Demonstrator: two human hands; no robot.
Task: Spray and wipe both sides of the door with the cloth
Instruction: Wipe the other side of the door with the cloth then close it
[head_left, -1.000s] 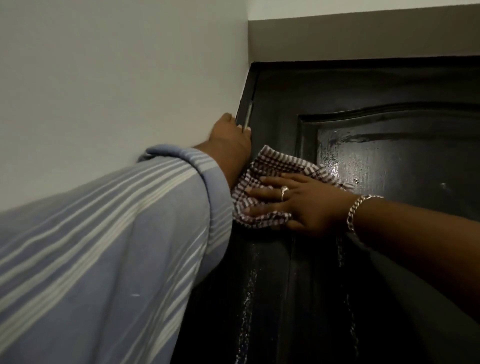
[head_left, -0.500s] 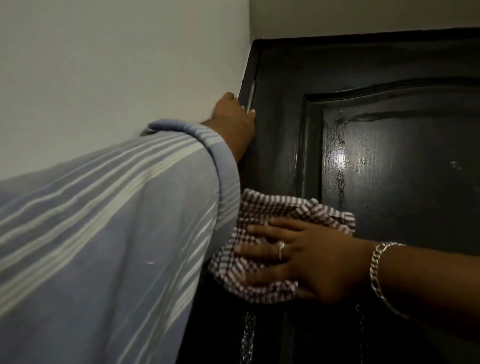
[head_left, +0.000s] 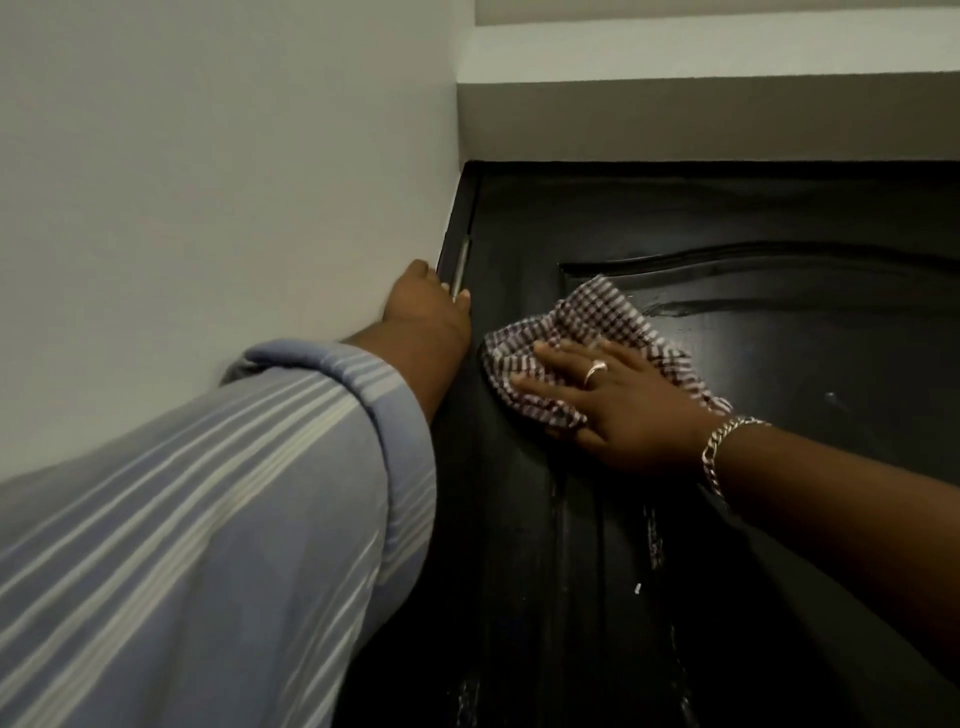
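My right hand (head_left: 618, 405) flat, fingers straight, pressing cloth (head_left: 597, 338) near door (head_left: 779, 364) top-left corner; left hand (head_left: 428, 312) braces hinge edge, curl unclear.

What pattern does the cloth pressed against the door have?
A small check of dark maroon-brown and white on the cloth, clearest in the head view, the only one.

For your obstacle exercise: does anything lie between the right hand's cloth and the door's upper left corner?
Nothing visible does. The right hand presses the cloth flat on the door; the left hand rests at the frame edge, beside that path.
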